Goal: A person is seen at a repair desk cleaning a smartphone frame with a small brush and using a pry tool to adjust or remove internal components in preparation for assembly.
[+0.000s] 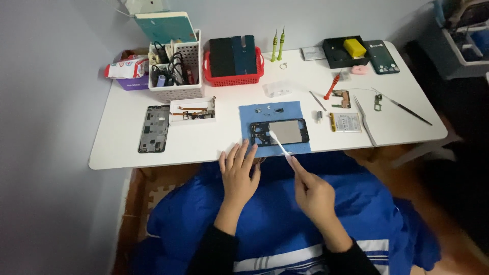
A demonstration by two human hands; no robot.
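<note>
- Phone frame lies on a blue mat at the table's near edge, just beyond both my hands.
- My right hand is closed on a white pry tool, its tip resting on the frame's middle; I judge I'm mid-prying, and the next move calls for a light, steady push.
- My left hand lies open and flat, fingertips on the table edge just left of the mat, holding nothing.
- Farther out: a battery, a red screwdriver, tweezers, a second frame.
- At the back, a red basket and two green screwdrivers.
</note>
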